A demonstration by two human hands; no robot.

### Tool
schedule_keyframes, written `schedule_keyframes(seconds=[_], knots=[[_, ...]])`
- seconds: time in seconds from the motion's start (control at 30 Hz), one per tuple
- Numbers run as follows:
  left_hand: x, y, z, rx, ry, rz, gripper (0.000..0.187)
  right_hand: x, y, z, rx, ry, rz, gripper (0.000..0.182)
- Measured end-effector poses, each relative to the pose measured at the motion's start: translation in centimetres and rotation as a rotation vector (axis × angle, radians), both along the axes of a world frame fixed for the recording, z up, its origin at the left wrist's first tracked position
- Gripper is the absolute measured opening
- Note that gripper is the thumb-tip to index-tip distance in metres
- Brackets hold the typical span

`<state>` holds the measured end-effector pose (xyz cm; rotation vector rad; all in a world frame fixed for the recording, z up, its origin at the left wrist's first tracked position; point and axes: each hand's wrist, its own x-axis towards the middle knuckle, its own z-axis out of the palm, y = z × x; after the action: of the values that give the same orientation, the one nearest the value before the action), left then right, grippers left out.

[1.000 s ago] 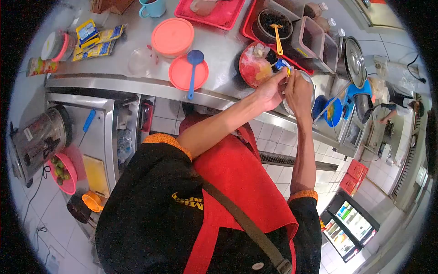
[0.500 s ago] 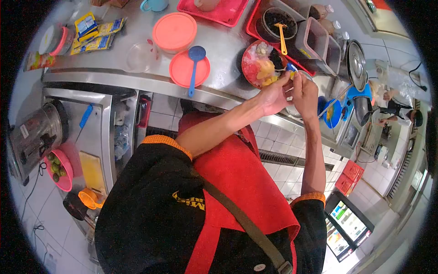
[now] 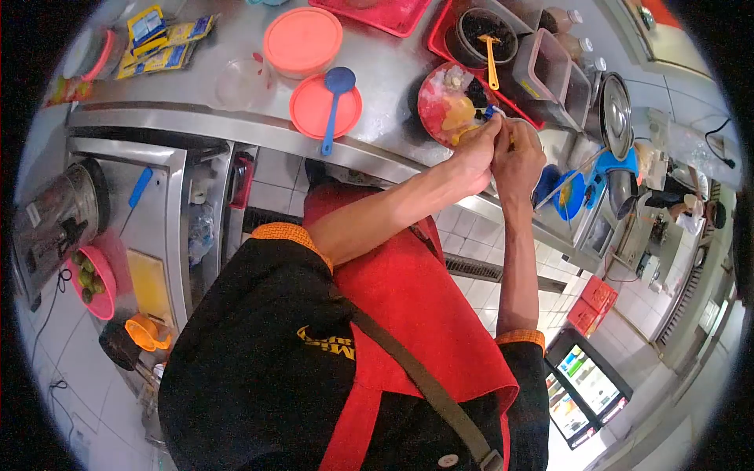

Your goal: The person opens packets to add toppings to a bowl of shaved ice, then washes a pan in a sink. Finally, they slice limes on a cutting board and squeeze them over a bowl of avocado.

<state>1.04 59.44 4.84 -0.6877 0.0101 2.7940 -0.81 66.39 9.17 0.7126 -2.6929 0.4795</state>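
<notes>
Both of my hands meet over the near right edge of a red bowl (image 3: 425,118). In the bowl are pale chunks (image 3: 455,79), a yellow topping (image 3: 458,115) and dark pieces. My left hand (image 3: 476,159) has its fingers closed, pinching a small sachet with a blue end (image 3: 492,111). My right hand (image 3: 518,155) is closed against the left fingertips, gripping the same sachet, most of which is hidden. Behind the bowl, a dark-filled pot (image 3: 473,56) has a yellow spoon (image 3: 492,64) in it.
A blue ladle (image 3: 336,98) rests on a pink lid (image 3: 306,118) beside a lidded tub (image 3: 303,39). Yellow sachets (image 3: 163,56) lie at the left of the steel counter (image 3: 385,74). Clear containers (image 3: 542,67) and a blue bowl (image 3: 571,196) stand right. Another person (image 3: 685,206) is far right.
My hands have drawn closer together, and the sachet shows less between the fingers. The view has shifted slightly.
</notes>
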Motion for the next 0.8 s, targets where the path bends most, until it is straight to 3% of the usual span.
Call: schedule_keyframes(seconds=[0.3,0.67,0.77,0.8], knots=[[-1.2,-0.8,-0.2,0.033,-0.111,-0.006,0.028,0.9,0.0,0.1,-0.14,-0.058,0.163,0.005],[-1.8,0.6,-0.3,-0.02,-0.038,0.055,0.022,0.5,0.1,2.1,-0.056,-0.116,0.13,0.01],[1.6,-0.1,2.2,-0.15,0.039,0.042,0.035,-0.2,0.2,1.9,-0.038,-0.1,0.122,0.01],[3.6,-0.4,2.3,-0.188,0.039,-0.149,0.045,-0.3,0.3,1.8,-0.025,-0.098,0.11,0.01]])
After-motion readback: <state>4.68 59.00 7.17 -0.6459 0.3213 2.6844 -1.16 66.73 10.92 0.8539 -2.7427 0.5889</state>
